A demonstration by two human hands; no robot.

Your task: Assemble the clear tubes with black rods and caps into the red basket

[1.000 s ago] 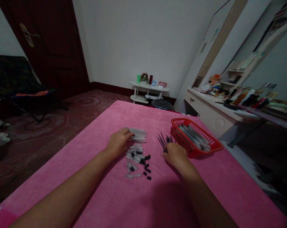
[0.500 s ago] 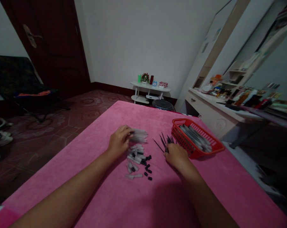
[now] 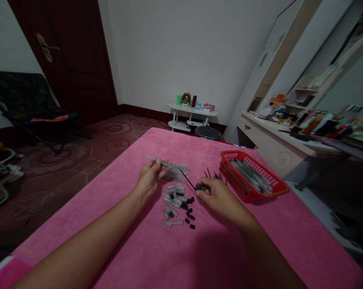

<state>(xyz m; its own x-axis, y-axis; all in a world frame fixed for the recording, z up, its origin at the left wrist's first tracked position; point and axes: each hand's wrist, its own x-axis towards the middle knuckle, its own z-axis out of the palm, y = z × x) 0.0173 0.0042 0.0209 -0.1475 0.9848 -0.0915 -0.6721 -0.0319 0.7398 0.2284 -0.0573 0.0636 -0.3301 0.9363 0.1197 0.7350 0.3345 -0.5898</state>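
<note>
My left hand (image 3: 149, 176) is closed on a clear pen barrel (image 3: 167, 164), raised just over a row of similar clear barrels (image 3: 178, 173) lying on the pink cloth. Between the fingertips of my right hand (image 3: 215, 192) is a thin black pen refill (image 3: 186, 178), its tip slanting up and left towards the held barrel, apart from it as far as I can see. More black refills (image 3: 218, 176) lie behind my right hand, partly hidden by it. Clear pen caps (image 3: 173, 196) sit in a pile between my hands, with small black plugs (image 3: 190, 210) beside them.
A red plastic basket (image 3: 240, 192) holding several pens (image 3: 253, 176) stands to the right. Pink cloth (image 3: 157, 249) covers the table. Further off are a white shelf stand (image 3: 193, 110), a dresser (image 3: 271, 136) with bottles on it, a folding chair (image 3: 27, 100) and a dark door (image 3: 76, 60).
My left hand has lifted a clear barrel from the row. My right hand has moved left from the pile of refills, bringing one refill with it. The view has shifted slightly.
</note>
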